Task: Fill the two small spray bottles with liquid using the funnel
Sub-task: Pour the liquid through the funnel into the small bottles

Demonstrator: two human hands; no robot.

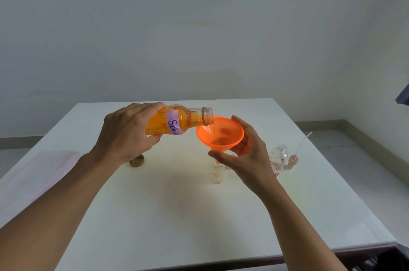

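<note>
White counter (199, 215), centre: small spray bottle (218, 174) under funnel (220, 135) held in right hand (247, 155); left hand (126, 133) gripping tilted orange bottle (177, 124). Judged light, thin-walled, easily tipped; best held low around body.

Bare surface (177, 215) spreads wide between the forearms. In the middle stand the obstacles: a gold cap (137, 160) below the left hand (130, 131) gripping the tilted big bottle (192, 119), a small bottle (218, 176) under the funnel (230, 131) in the right hand (250, 160), and just right of that hand a flowered bottle (279, 160) beside a pump head (293, 161) (its tube slants upward).
</note>
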